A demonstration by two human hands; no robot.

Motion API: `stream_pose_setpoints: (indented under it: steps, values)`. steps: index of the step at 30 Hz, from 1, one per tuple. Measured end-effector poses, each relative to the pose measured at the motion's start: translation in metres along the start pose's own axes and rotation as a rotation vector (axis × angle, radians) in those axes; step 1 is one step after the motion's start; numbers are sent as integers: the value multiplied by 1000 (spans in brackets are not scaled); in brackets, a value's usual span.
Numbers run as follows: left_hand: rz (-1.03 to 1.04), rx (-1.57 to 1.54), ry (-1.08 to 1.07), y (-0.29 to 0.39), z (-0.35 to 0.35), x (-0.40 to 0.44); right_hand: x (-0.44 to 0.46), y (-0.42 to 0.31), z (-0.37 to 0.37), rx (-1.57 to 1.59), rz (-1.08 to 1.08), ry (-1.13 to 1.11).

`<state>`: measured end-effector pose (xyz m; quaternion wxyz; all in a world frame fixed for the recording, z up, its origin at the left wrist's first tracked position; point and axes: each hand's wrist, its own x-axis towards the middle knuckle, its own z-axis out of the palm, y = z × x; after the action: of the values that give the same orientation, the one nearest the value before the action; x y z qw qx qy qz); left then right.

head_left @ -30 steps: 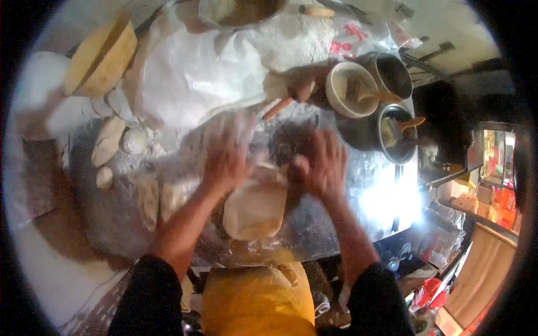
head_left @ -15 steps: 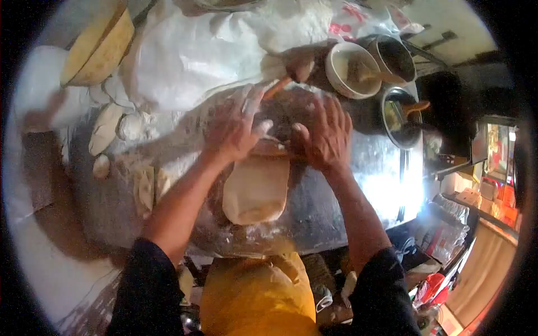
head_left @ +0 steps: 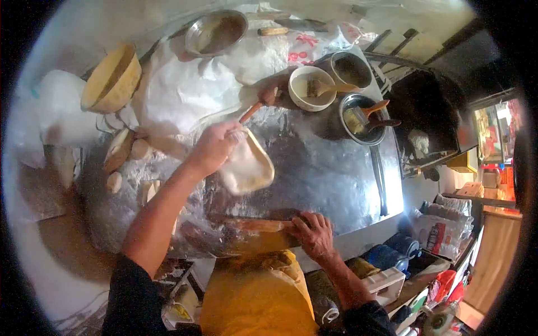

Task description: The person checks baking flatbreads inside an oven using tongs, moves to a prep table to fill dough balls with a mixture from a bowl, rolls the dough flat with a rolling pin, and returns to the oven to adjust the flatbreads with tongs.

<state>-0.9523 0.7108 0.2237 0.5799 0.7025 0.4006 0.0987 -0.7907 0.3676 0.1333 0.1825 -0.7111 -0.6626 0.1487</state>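
Note:
My left hand is closed on the upper end of a flat sheet of dough, which hangs tilted above the floury dark worktop. Close to the front edge lies a wooden rolling pin. Its right end is gripped by my right hand. Beyond my left hand, a small tool with a wooden handle rests by the white cloth. Several pieces of dough lie to the left.
A white bowl with a brush stands at the back right, near a dark pot and a metal bowl holding brushes. White sheeting, a yellowish bowl and a steel bowl are at the back.
Both hands were together at the far end of the dough. The left has picked up the sheet; the right has come down to the front edge with the rolling pin. The view has shifted.

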Motion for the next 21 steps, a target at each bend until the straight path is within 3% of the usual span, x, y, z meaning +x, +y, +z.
stream_pose_setpoints:
  steps: [4, 6, 7, 9, 10, 11, 12, 13, 16, 18, 20, 21]
  values:
    - [219, -7, 4, 35, -3, -5, 3, -16, 5, 47, 138, 6]
    - [337, 492, -31, 16, 8, -1, 6, -20, 11, 64, 154, -6]
    - [409, 538, 28, -1, 19, -5, 10, -22, 14, 47, 138, -15]
    - [210, 695, -99, -25, 33, -24, 14, -27, 12, 26, 107, -35]
    - [331, 776, -118, -54, 39, -39, 14, -27, 12, 28, 103, -33]
    - [616, 872, -59, -90, 44, -50, 13, -29, 12, 45, 90, -28]
    - [669, 785, -141, -121, 44, -68, 11, -29, 12, 61, 77, -24]
    - [426, 1010, -422, -131, 41, -88, 10, -29, 11, 63, 76, -26]
    - [293, 863, -306, -75, 36, -121, 4, -32, 9, 86, 77, -84]
    - [163, 763, -399, -70, 43, -85, 3, -29, 9, 14, 46, -95]
    - [352, 891, 74, -86, 80, -55, 4, -26, 10, 14, 58, -119]
    - [341, 867, 58, -95, 90, -54, -2, -29, 9, 24, 61, -129]
